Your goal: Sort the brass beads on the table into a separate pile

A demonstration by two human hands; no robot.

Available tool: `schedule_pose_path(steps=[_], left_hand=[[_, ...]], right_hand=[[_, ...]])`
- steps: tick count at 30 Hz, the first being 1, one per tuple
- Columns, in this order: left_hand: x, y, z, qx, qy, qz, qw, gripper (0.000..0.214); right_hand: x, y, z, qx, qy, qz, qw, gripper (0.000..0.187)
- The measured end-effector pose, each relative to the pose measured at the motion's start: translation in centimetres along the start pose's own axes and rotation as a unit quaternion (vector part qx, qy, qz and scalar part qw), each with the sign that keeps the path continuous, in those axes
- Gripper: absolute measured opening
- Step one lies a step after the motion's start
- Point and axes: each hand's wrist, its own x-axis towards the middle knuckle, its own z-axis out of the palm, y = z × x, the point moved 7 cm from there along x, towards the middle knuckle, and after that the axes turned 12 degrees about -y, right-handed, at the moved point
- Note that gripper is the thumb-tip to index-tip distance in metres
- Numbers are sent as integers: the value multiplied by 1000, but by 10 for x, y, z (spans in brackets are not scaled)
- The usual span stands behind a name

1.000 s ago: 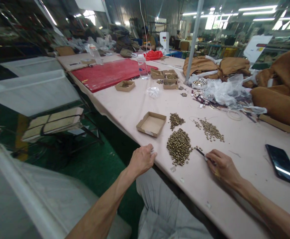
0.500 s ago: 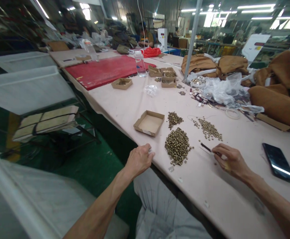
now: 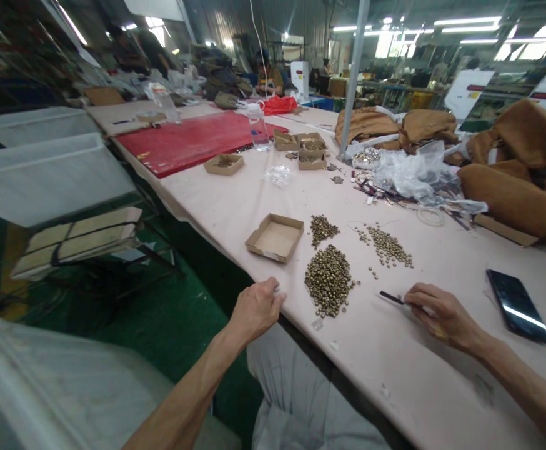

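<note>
My right hand [image 3: 441, 315] is closed round one end of a thin black strip [image 3: 392, 297], its other end pointing left just over the table. At the table's near edge my left hand [image 3: 258, 307] is curled shut; what it holds, if anything, is hidden, though a small pale spot shows by the fingers. Between the hands lies a large heap of bronze-coloured studs [image 3: 329, 281]. Behind it sit a smaller, darker heap [image 3: 322, 230] and a spread-out group of lighter studs [image 3: 390, 247]. An open cardboard tray [image 3: 275, 255] stands beyond my left hand.
To the right lies a black phone [image 3: 519, 306]. Farther back are small stud boxes [image 3: 312, 165], a water bottle [image 3: 260, 134], a red board [image 3: 183, 142], clear plastic bags [image 3: 413, 175] and brown fabric pieces [image 3: 521, 200]. A metal pole [image 3: 353, 81] rises from the table.
My right hand has moved slightly right with the strip, away from the studs. The whole view has shifted a little; my left hand stays at the table edge.
</note>
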Motion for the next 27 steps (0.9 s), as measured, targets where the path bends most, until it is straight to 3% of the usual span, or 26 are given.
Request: schedule_pose_path(steps=[4, 12, 15, 17, 22, 27], left_hand=[[2, 0, 1, 6, -2, -2, 1000, 25], [-4, 3, -3, -2, -12, -11, 1000, 27], [-5, 3, -2, -1, -14, -16, 1000, 27], [-5, 2, -1, -1, -15, -18, 1000, 27], [-6, 3, 0, 2, -16, -11, 1000, 28], [-6, 3, 0, 3, -12, -11, 1000, 29]], right_hand=[[-6, 2, 4, -10, -34, 6, 999, 20], [63, 30, 8, -83, 31, 71, 993, 21], [67, 36, -1, -91, 77, 101, 988, 22], [61, 27, -2, -76, 79, 90, 990, 22], [44, -22, 20, -18, 15, 30, 999, 22], [51, -46, 35, -6, 8, 18, 1000, 21]])
